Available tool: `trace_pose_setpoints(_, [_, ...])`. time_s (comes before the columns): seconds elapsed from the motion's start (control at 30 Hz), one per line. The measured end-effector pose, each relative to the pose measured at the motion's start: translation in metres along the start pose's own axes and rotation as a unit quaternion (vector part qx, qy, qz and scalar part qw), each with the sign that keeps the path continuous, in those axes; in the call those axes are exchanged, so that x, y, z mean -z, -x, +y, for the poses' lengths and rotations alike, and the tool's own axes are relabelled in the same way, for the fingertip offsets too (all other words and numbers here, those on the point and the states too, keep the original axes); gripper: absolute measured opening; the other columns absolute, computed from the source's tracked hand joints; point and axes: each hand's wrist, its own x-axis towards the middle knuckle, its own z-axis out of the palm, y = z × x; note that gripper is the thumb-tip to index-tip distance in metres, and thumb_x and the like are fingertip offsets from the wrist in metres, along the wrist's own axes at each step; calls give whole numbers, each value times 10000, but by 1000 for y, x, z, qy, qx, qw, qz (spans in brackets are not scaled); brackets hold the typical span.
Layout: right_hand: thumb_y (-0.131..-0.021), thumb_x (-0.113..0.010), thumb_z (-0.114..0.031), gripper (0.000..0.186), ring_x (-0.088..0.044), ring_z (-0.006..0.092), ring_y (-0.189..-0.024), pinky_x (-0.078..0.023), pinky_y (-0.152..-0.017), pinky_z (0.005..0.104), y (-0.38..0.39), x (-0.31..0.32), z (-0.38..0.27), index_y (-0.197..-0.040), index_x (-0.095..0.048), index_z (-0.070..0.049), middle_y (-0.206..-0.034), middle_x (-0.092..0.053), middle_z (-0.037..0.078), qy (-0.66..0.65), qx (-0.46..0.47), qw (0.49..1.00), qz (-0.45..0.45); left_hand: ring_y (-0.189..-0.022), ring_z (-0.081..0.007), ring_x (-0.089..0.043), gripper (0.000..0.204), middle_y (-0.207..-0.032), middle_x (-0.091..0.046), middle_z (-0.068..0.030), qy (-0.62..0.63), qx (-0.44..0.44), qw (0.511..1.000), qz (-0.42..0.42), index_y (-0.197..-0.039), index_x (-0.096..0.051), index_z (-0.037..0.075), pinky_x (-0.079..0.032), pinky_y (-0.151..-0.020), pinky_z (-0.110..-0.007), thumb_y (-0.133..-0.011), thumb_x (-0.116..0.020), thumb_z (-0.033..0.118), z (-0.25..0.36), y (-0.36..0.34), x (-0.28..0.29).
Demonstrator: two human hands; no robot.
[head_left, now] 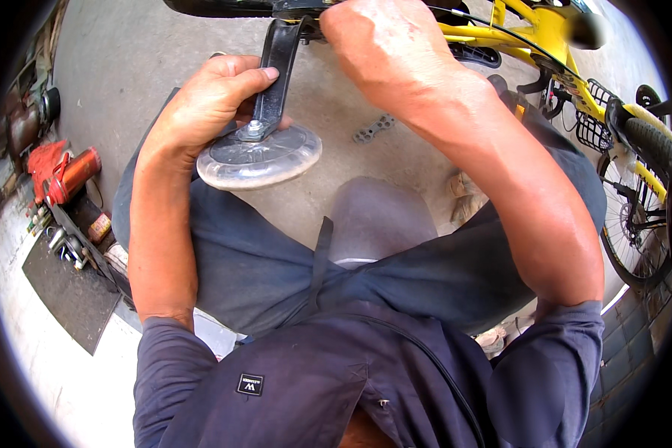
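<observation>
My left hand (216, 101) grips a black metal bracket (278, 63), its thumb across the upright bar. A small training wheel (259, 164) with a pale translucent tyre is bolted to the bracket's lower end. My right hand (384, 41) is curled at the bracket's upper end, against dark parts of a yellow bicycle (537, 37); its fingertips are hidden, so what they hold is unclear. Below, on the concrete floor (112, 89), lies a flat metal multi-hole tool (373, 128) between my spread legs.
A second bicycle wheel (623, 224) stands at the right with a black wire basket (593, 104). At the left are a red-orange cylinder (78, 172), a red cloth and assorted hardware beside a dark mat (67, 291). I sit on a low grey seat (381, 216).
</observation>
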Motion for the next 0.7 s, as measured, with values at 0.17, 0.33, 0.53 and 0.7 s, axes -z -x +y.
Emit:
trace_pose_setpoints(0.17, [-762, -610, -122, 122, -692, 285, -681, -544, -608, 388, 4, 5, 2, -707, -706, -71, -700, -681, 144, 11, -24, 997, -67, -697, -177, -665, 200, -783, -654, -117, -5, -4, 1000, -7, -929, -562, -15, -557, -714, -308, -975, -519, 175, -2, -2, 1])
trace_pose_setpoints(0.33, [-752, -612, -124, 110, -687, 284, -674, -536, -596, 392, 12, -2, 10, -694, -690, -72, -689, -675, 142, 16, -14, 997, -69, -699, -180, -673, 200, -783, -654, -118, 20, 5, 1000, -4, -929, -561, -13, -564, -720, -309, -972, -527, 180, -2, -1, 1])
trace_pose_setpoints(0.53, [-763, -606, -94, 138, -700, 306, -775, -555, -691, 383, 20, -8, 6, -799, -736, -62, -804, -701, 158, 28, -44, 999, -16, -701, -182, -678, 199, -784, -656, -116, 25, -1, 1000, -6, -921, -559, -8, -566, -722, -308, -968, -536, 184, -4, -1, 2])
trace_pose_setpoints(0.7, [-761, -613, -98, 138, -702, 298, -787, -556, -682, 374, 27, -11, 10, -805, -743, -82, -804, -708, 139, 55, -44, 997, -28, -704, -181, -679, 204, -788, -658, -111, 18, 3, 1000, -1, -904, -560, 3, -564, -722, -305, -965, -547, 198, -2, -1, 0])
